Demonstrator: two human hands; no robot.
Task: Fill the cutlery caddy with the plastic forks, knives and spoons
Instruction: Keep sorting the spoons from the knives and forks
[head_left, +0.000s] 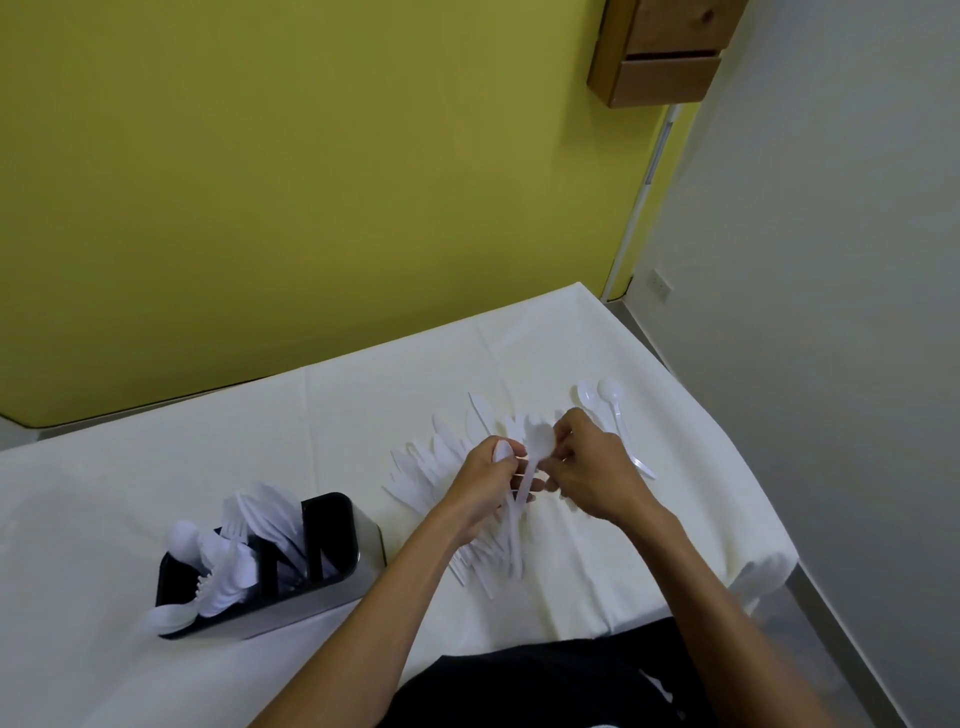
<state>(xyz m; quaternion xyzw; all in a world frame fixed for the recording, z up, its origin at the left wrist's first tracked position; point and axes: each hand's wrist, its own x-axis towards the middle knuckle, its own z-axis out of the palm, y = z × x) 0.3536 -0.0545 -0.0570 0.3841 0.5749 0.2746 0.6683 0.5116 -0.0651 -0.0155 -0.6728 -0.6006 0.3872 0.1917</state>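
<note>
We saw both hands close together over the loose pile (431, 462) on the white tablecloth (156, 467). The left hand (485, 483) curled round the handle of a spoon (540, 441); the right hand (587, 467) seemingly pinched its neck, though blur hid the fingertips. The steel-walled, black-lined caddy (311, 608) stood well apart to the left, already partly stocked. We judged these white pieces feather-light, thin, smooth and slippery, springy rather than stiff, and apt to snap if bent. The flat handle, near mid-length, offered the surest hold.
</note>
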